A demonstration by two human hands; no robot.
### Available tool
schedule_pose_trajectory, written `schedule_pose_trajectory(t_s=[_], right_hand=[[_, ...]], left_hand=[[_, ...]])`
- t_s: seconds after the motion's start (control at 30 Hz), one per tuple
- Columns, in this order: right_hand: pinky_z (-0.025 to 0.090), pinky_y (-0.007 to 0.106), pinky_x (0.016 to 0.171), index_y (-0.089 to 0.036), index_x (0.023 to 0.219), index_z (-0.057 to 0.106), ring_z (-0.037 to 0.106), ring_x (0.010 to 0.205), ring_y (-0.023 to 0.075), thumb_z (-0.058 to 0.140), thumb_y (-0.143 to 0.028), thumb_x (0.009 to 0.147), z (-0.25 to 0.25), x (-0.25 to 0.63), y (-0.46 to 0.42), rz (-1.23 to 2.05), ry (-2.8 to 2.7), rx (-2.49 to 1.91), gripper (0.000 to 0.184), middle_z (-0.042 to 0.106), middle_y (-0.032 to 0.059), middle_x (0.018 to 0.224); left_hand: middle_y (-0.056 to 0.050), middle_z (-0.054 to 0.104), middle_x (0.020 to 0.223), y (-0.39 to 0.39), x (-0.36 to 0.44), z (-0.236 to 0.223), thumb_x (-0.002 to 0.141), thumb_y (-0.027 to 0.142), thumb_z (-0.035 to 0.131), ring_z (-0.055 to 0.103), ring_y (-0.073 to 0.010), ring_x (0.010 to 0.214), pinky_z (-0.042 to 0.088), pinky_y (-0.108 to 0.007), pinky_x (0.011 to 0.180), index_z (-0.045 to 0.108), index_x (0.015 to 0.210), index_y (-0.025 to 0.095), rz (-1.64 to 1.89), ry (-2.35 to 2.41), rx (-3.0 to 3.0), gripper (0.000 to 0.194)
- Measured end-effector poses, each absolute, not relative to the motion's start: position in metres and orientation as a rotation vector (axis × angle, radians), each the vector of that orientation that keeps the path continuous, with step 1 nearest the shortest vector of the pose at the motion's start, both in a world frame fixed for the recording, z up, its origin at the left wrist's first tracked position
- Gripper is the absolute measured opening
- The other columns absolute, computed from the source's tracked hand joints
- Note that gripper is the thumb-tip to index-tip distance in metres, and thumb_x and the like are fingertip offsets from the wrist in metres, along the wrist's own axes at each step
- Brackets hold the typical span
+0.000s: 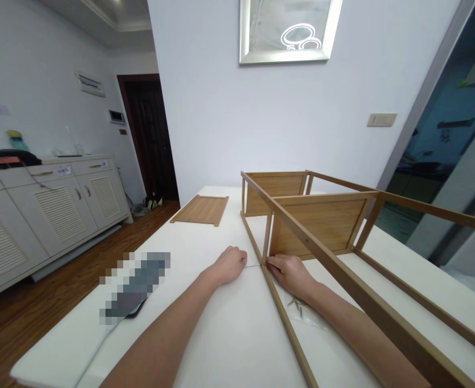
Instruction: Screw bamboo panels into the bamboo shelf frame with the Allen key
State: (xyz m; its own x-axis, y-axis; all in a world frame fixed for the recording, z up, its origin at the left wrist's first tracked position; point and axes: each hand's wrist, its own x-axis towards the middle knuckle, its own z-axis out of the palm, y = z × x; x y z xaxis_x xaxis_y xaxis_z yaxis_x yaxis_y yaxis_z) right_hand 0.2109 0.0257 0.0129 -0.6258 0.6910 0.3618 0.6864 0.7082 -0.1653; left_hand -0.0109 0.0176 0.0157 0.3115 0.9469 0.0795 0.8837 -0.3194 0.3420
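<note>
A wooden shelf frame (320,250) lies on its side across the white table. My left hand (230,265) is closed in a fist on a thin metal hex key (252,265). The key's long shaft runs from the fist to the outer face of the frame's lower rail (280,304), where a crosspiece meets it. My right hand (290,274) is on the inner side of that same joint, its fingers bent against the wood by the lower corner of a shelf panel (322,223). Those fingertips are partly hidden by the rail.
Several small screws (298,306) lie with a clear plastic bag (312,319) beneath my right forearm. A loose wooden panel (201,210) lies flat at the table's far left. Near the left edge is a blurred-out phone-like device (136,310) with a white cable (92,358).
</note>
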Motion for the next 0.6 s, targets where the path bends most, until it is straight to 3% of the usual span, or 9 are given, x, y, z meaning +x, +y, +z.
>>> schedule_pose_trajectory(t_s=[0.6], right_hand=[[0.039,0.023,0.065,-0.02,0.092,0.07,0.062,0.074,0.015,0.035,-0.027,0.098,0.0132,0.2098,0.0258,0.003,-2.515,-1.067,0.036,0.068,0.0045,0.078]], left_hand=[[-0.011,0.069,0.09,0.0175,-0.0069,0.0142,0.086,0.013,0.038,0.06,-0.023,0.092,0.045,-0.031,0.079,0.068,0.081,0.016,0.257,1.747,2.466,0.03]])
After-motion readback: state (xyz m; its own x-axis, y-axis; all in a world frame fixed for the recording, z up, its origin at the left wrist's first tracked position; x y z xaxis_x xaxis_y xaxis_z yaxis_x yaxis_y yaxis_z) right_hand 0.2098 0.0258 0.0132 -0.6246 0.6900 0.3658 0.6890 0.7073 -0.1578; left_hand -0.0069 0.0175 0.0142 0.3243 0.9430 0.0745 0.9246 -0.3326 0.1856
